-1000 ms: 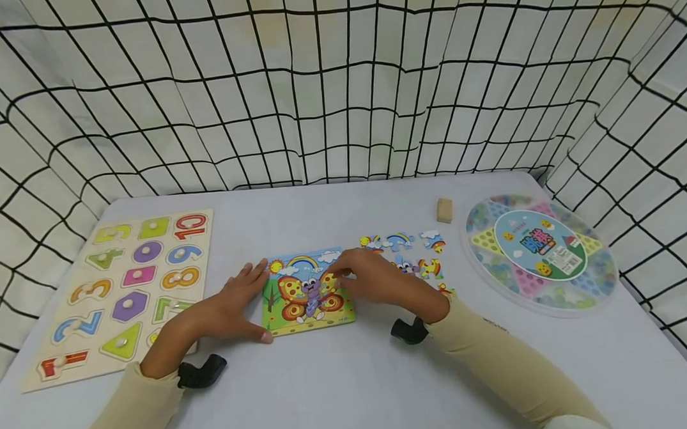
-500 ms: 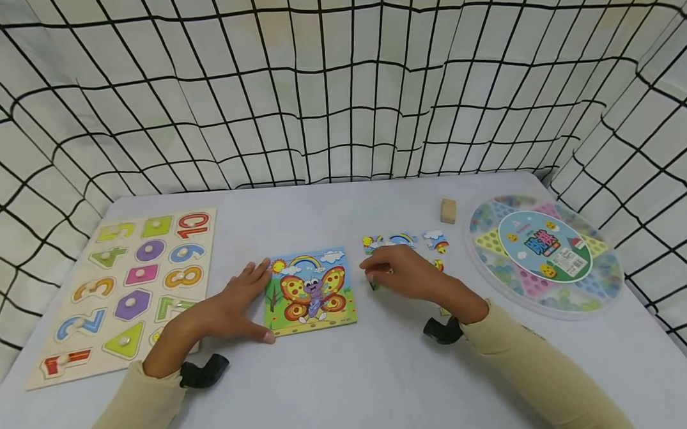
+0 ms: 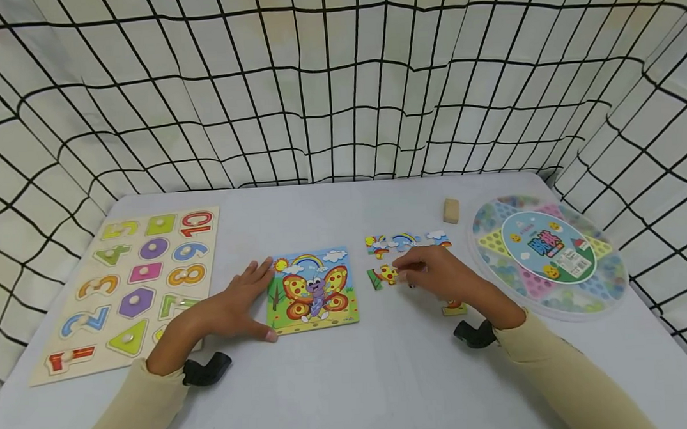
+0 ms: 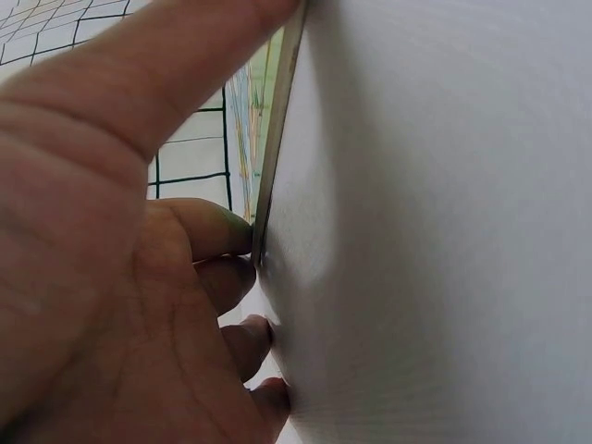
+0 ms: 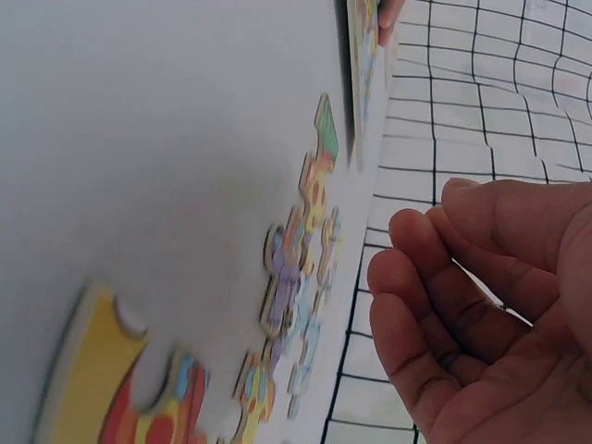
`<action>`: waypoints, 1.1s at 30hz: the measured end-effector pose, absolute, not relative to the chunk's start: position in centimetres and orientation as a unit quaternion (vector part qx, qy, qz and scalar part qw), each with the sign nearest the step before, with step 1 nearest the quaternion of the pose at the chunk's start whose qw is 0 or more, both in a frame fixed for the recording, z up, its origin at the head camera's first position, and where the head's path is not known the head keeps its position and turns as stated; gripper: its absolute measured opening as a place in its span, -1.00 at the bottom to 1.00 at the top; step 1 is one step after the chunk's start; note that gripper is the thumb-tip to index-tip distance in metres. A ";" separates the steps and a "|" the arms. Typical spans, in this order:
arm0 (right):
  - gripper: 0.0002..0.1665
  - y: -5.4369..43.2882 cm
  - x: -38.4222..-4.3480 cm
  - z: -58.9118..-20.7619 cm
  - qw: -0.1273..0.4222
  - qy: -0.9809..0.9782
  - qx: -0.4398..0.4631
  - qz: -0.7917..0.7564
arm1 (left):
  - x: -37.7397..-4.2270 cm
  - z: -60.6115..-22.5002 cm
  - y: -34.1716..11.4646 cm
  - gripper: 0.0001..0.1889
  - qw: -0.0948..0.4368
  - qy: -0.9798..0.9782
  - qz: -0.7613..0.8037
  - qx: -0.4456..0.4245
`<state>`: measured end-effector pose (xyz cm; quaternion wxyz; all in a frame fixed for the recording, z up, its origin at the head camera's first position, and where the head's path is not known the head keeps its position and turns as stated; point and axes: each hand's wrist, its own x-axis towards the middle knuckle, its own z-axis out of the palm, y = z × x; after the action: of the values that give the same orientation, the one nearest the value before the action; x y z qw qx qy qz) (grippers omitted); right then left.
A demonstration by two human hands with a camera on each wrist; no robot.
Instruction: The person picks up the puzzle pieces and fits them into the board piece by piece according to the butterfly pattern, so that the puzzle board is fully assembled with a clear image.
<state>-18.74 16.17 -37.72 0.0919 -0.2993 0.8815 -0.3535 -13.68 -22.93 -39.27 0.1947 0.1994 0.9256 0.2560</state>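
A square butterfly puzzle board (image 3: 312,292) lies flat on the white table. My left hand (image 3: 232,306) rests beside it with fingers spread, fingertips and thumb touching its left edge, as the left wrist view also shows. To the right of the board lie several loose puzzle pieces, among them a rainbow piece (image 3: 404,240) and a green piece (image 3: 375,279). My right hand (image 3: 438,274) hovers over this group and hides part of it. In the right wrist view, the fingers (image 5: 393,324) are loosely bent with nothing between them, apart from the purple piece (image 5: 282,277) below.
A wooden number-and-shape board (image 3: 133,281) lies at the left. A small wooden block (image 3: 451,211) sits near the back. Farther right is a round clear case (image 3: 547,253) with a blue label. Black netting (image 3: 329,90) encloses the table's back and sides.
My right hand has moved right, from over the butterfly board to the loose pieces, uncovering the board's right side. The left hand stays at the board's edge.
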 end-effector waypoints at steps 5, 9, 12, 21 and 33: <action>-0.76 17.7 -18.7 -37.6 0.074 0.879 -0.316 -0.348 | -13.6 -39.2 -22.9 0.27 0.195 0.927 0.252 0.199; -0.75 18.8 -18.5 -37.5 0.078 0.890 -0.293 -0.340 | -13.6 -39.2 -23.0 0.26 0.195 0.928 0.251 0.197; -0.74 19.6 -18.2 -37.7 0.082 0.896 -0.280 -0.334 | -13.5 -39.2 -23.1 0.26 0.195 0.928 0.248 0.195; -0.73 22.6 -17.0 -38.6 0.062 0.914 -0.243 -0.318 | -13.6 -39.0 -22.9 0.25 0.199 0.929 0.241 0.200; -0.58 23.9 -16.0 -38.9 0.081 0.918 -0.222 -0.320 | -13.5 -39.2 -23.0 0.25 0.201 0.931 0.236 0.191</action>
<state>-16.03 23.95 -38.90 0.0807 -0.2217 0.9176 -0.3198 -13.51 -22.96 -39.16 0.2014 0.1909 0.9313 0.2360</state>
